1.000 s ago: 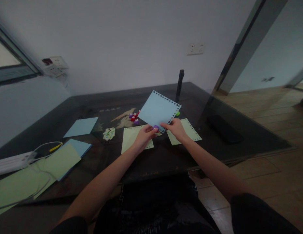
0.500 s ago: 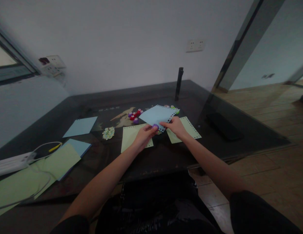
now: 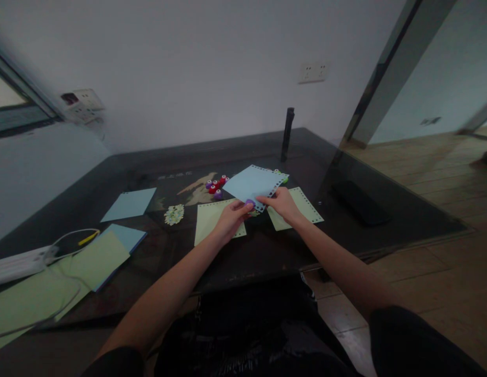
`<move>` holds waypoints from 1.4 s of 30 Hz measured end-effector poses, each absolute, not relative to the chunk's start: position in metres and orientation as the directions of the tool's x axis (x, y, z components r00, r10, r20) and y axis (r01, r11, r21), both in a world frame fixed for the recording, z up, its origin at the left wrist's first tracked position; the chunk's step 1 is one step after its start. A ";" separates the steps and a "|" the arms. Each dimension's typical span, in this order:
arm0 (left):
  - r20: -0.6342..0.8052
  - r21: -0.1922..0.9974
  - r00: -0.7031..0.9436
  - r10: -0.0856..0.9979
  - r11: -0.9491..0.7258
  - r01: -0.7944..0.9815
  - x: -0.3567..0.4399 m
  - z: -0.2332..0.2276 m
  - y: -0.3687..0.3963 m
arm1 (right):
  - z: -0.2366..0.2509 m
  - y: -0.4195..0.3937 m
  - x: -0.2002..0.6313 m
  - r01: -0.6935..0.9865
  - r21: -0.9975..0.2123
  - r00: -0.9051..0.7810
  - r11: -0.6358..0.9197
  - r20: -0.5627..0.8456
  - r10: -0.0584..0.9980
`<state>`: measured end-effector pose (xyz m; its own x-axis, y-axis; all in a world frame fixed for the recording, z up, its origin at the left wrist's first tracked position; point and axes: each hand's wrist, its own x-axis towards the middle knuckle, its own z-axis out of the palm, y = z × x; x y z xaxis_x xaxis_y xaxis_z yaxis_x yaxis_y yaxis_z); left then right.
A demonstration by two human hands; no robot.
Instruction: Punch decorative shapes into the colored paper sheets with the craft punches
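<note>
My left hand (image 3: 230,219) is closed around a small purple craft punch (image 3: 249,202) at the near edge of a light blue paper sheet (image 3: 253,182). My right hand (image 3: 283,203) pinches the same sheet by its right edge, thumb on top. Small punched holes run along the far and right edges of the sheet, which is held tilted above the table. Beneath my hands lie two pale green sheets, one on the left (image 3: 207,222) and one on the right (image 3: 306,207), both with punched borders. The punch's lower part is hidden by my fingers.
Several red and purple punches (image 3: 214,187) stand beyond the left sheet; a green one (image 3: 285,179) shows behind the blue paper. Paper scraps (image 3: 174,214) lie at left. Farther left are a blue sheet (image 3: 129,204), stacked papers (image 3: 105,256) and a power strip (image 3: 19,264). A black post (image 3: 287,135) rises behind.
The blue sheet's far corner has risen slightly. Both hands keep their grip in nearly the same place.
</note>
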<state>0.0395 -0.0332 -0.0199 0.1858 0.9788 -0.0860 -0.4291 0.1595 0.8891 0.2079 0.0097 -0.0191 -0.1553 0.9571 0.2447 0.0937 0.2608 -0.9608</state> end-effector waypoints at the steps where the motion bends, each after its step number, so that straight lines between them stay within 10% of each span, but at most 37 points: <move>1: -0.082 0.890 0.185 0.979 0.155 -0.429 0.040 -0.020 -0.033 | -0.020 0.010 0.208 0.093 -0.960 -0.155 0.264 0.248 0.956; 42: -0.030 0.935 0.180 0.983 0.091 -0.343 0.038 -0.024 -0.032 | -0.021 0.009 0.208 0.104 -0.956 -0.171 0.276 0.256 0.952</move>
<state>0.0382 -0.0323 -0.0243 0.1805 0.9831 -0.0295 -0.3426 0.0910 0.9351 0.2083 0.0090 -0.0214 -0.1706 0.9516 0.2558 0.1040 0.2755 -0.9557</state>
